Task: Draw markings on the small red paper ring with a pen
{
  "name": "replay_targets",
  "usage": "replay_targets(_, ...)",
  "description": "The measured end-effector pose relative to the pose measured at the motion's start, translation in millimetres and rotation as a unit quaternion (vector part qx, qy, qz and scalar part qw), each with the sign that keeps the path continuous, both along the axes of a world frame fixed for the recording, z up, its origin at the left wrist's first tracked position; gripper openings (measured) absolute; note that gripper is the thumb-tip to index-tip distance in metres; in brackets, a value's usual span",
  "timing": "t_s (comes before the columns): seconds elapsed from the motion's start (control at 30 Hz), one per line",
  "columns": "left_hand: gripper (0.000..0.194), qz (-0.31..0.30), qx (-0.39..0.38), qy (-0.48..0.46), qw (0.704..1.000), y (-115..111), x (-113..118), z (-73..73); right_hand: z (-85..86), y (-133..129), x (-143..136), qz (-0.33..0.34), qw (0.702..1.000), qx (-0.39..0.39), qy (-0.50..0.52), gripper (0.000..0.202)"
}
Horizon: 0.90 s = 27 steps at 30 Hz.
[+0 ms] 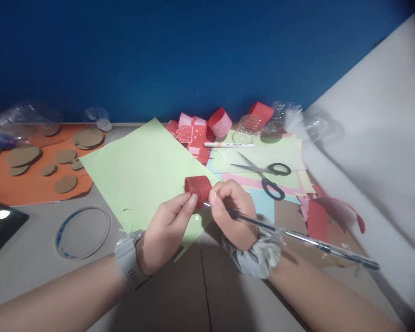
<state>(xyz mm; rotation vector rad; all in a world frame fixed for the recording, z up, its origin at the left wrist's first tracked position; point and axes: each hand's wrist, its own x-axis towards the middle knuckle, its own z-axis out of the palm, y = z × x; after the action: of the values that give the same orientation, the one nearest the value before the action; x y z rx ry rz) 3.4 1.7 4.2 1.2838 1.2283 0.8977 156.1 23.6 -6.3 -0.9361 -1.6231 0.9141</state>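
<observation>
Between the thumb and fingers of my left hand (171, 230) is a small red cylinder (198, 185), perhaps rolled paper, with dark marks on its side. My right hand (235, 212) grips a long, slim pen (318, 243) with a dark and silver barrel. Its silver tip meets the lower right side of the cylinder, though I cannot tell whether it touches. Both hands are above a light green paper sheet (134, 170). Beyond my right hand lie black-handled scissors (263, 171), blades spread, on stacked coloured paper.
Orange paper (7, 184) bears several cardboard discs (65, 184) at left, near a tape ring (83, 233) and a dark device (2, 226). Red paper rings (220, 122), a white marker (228, 145) and clear plastic pieces (247, 129) stand along the blue wall (193, 55). Red scraps (316, 219) lie right.
</observation>
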Motion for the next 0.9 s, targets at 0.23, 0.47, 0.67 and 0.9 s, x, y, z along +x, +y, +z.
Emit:
replay_targets(0.23, 0.027, -0.039, 0.028, -0.099, 0.994, -0.9, 1.8, 1.7, -6.2, -6.8, -0.2, -0.03, 0.994, 0.036, 0.098, 0.011)
replay_targets(0.47, 0.03, -0.043, 0.032, -0.086, 0.995, -0.7, 1.3, -3.8, 1.1, -5.4, -6.5, -0.031, 0.996, 0.038, 0.076, 0.016)
replay_targets(0.67, 0.03, -0.044, 0.018, -0.1, 0.994, -1.8, 3.3, -1.6, -1.7, -6.9, -4.7, 0.011, 0.998, 0.024, 0.063, 0.016)
replay_targets(0.9, 0.015, -0.05, 0.001, -0.027, 0.998, -3.7, 2.4, -2.1, -2.4, -8.3, -3.1, 0.011, 0.999, 0.029, 0.038, 0.018)
